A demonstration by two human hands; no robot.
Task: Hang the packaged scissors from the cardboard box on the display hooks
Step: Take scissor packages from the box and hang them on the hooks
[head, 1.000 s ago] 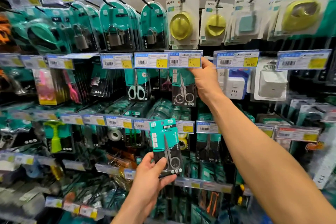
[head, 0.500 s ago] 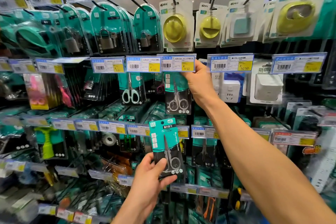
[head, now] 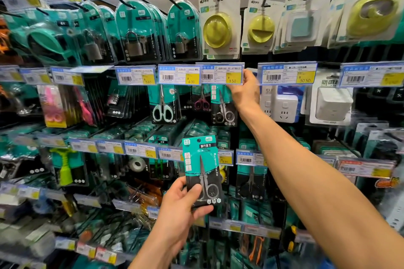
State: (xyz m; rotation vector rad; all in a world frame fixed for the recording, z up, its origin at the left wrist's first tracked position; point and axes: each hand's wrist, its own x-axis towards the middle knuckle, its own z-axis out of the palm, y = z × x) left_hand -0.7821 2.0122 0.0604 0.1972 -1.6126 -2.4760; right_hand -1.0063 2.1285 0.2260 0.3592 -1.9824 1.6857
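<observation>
L hand (head: 181, 205) grips travel-scissors pack (head: 202, 172), well below 3.50 price tag (head: 222, 73). R hand (head: 244, 91) pinches tag's right edge. Step: pre-hang. Next, prob.: raise pack to tag, thread its hole onto hook (hidden).

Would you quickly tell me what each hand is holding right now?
Left hand: grips the packaged scissors by the lower end.
Right hand: pinches the right end of the 3.50 price tag.

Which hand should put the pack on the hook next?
Left. The left hand already grips the pack, hang hole upward. The right hand is busy holding the tag above the matching hung scissors.
</observation>
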